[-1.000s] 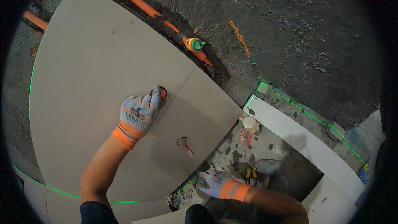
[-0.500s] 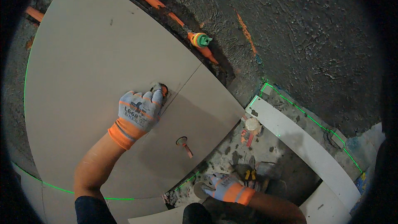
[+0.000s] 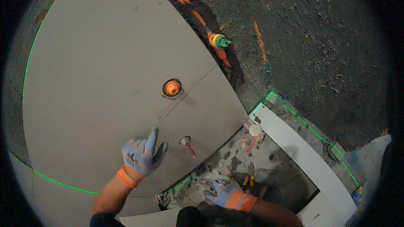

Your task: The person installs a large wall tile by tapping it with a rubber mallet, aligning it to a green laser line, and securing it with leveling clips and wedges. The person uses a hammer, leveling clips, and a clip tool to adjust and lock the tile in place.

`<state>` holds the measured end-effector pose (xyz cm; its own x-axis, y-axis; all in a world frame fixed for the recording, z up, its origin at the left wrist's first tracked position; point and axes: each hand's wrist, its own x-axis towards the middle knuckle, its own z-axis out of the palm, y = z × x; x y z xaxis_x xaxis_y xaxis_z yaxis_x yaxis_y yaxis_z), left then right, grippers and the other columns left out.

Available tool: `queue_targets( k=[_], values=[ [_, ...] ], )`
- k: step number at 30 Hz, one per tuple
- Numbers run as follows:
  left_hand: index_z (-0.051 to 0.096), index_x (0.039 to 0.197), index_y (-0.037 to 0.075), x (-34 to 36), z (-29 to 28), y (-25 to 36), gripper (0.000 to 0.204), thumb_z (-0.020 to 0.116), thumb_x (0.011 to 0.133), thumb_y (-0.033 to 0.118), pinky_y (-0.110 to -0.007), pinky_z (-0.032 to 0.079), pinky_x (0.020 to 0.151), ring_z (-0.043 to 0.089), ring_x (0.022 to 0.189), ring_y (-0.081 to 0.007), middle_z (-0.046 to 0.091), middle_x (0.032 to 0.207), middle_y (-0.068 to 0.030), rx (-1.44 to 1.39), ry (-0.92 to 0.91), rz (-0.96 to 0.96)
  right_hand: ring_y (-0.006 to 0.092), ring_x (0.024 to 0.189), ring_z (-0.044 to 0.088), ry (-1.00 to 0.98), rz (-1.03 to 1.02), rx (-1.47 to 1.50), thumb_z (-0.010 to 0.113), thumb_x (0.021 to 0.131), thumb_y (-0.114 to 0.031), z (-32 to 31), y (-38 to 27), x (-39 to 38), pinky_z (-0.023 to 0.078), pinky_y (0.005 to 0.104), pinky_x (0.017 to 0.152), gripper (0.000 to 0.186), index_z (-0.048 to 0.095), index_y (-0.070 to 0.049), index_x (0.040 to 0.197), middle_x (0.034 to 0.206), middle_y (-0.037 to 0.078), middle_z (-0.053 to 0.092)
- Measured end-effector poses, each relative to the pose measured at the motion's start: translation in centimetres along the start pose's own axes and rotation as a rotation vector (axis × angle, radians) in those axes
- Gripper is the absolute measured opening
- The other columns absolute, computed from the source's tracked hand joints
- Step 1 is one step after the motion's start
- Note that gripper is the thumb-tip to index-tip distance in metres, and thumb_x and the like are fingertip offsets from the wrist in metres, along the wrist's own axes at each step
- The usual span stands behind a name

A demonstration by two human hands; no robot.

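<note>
My left hand (image 3: 141, 155), in a grey and orange work glove, is over the large beige wall tile (image 3: 92, 80). Its fingers are stretched and the index fingertip is at the thin joint line between two tiles. Above it, a round hole with dark, smudged edges shows an orange pipe fitting (image 3: 172, 88). My right hand (image 3: 229, 194), gloved alike, is low over the rough floor with thumb and fingers apart. Beside its thumb is a round, pale disc or cup (image 3: 197, 193), and whether they touch I cannot tell.
Right of the joint, a smaller hole (image 3: 185, 140) has a reddish strip hanging from it. Yellow-handled pliers (image 3: 249, 180) lie on the floor near a round whitish piece (image 3: 255, 130). A green-capped orange pipe (image 3: 219, 41) runs along the tile's edge. Green laser lines cross the surfaces.
My left hand has left the round hole and moved down along the joint, uncovering the orange fitting. The view has shifted a little. My right hand stays near the round disc.
</note>
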<state>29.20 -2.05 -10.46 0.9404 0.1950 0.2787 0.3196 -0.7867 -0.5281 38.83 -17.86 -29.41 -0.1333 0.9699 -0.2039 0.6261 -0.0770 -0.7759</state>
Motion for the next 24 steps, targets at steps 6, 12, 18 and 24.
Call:
queue_targets(
  k=[6, 12, 18, 24],
  values=[
    [0.053, 0.096, 0.003, -8.2, 1.4, 0.6, 0.034, 0.064, 0.066, 0.012, -0.027, 0.035, 0.039, 0.045, 0.04, -0.0203, 0.047, 0.049, -0.0058, -0.083, 0.034, -0.239, 0.0323, 0.099, 0.048, -0.127, 0.094, -0.018, 0.037, 0.078, -0.05, 0.5, 0.3, -0.2, 0.038, 0.0402, 0.084, 0.059, 0.04, -0.005, 0.116, 0.113, 0.018, 0.046],
    [0.056, 0.072, 0.003, -14.5, 2.2, -2.1, 0.017, 0.06, 0.074, 0.02, -0.027, 0.037, 0.042, 0.048, 0.045, -0.0113, 0.052, 0.052, -0.0047, -0.626, 0.114, -1.079, 0.0293, 0.097, 0.051, -0.14, 0.063, -0.247, 0.04, 0.08, -0.039, 1.9, 5.2, -1.5, 0.045, 0.0408, 0.071, 0.038, 0.053, -0.011, 0.102, 0.114, 0.015, 0.047],
    [0.052, 0.068, 0.005, -20.0, 3.1, -5.5, 0.022, 0.052, 0.08, 0.024, -0.023, 0.033, 0.036, 0.044, 0.042, -0.0092, 0.049, 0.053, -0.0025, -0.772, 0.121, -1.383, 0.0303, 0.102, 0.047, 0.344, 0.376, -0.198, 0.046, 0.077, -0.037, 6.9, 12.5, -5.4, 0.036, 0.0382, 0.087, 0.043, 0.051, -0.008, 0.109, 0.115, 0.015, 0.047],
    [0.055, 0.078, 0.001, -21.9, 4.8, -5.8, 0.025, 0.05, 0.081, 0.026, -0.023, 0.03, 0.034, 0.043, 0.04, -0.0101, 0.053, 0.06, -0.0055, -1.076, 0.331, -1.386, 0.0295, 0.092, 0.053, 0.052, 0.921, -0.196, 0.048, 0.074, -0.048, 8.6, 13.8, -6.7, 0.042, 0.0354, 0.077, 0.048, 0.058, -0.007, 0.096, 0.097, 0.015, 0.057]
  ],
)
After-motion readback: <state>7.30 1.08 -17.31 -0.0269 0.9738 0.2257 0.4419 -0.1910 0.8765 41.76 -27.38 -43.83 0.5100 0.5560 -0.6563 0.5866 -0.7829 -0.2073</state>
